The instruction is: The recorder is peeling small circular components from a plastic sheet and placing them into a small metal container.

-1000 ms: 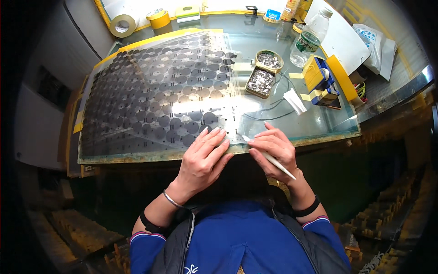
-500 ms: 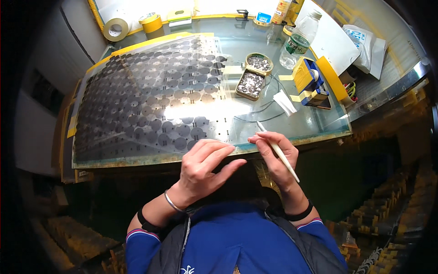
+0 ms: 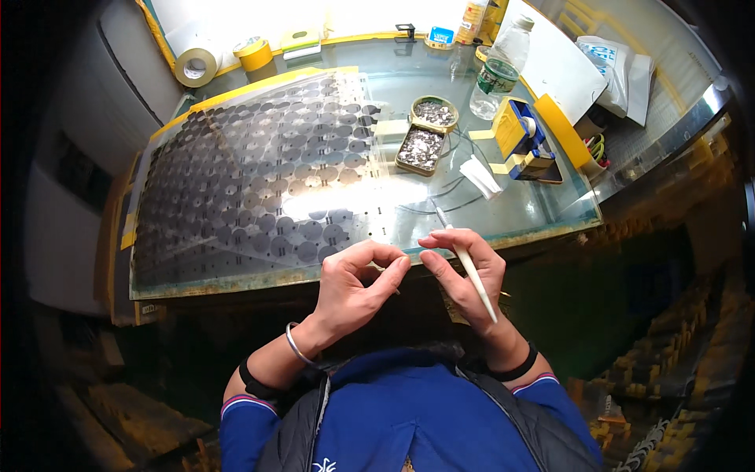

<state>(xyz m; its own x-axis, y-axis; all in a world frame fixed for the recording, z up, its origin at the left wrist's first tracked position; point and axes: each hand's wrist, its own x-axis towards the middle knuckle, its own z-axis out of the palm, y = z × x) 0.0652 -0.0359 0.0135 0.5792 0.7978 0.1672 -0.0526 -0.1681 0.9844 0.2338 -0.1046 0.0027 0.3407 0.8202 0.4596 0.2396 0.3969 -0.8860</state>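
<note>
In my right hand I hold a slim white pen-shaped tool, its thin tip angled up toward the glass table and its tail by my wrist. The tool's exact kind is unclear. My left hand is closed, thumb and forefinger tips pressed together close to the right fingertips. Anything pinched there is too small to make out. Both hands are just over the near edge of the glass-topped table. Beyond my left hand lies a clear sheet patterned with dark discs.
A rectangular tin and a round tin hold dark and silvery bits. To their right are folded white paper, a blue-yellow tape dispenser and a plastic bottle. Tape rolls stand far left.
My left thumb and forefinger have come together from a spread pose. The right hand still holds the white tool and has shifted slightly left. The whole view has shifted a little.
</note>
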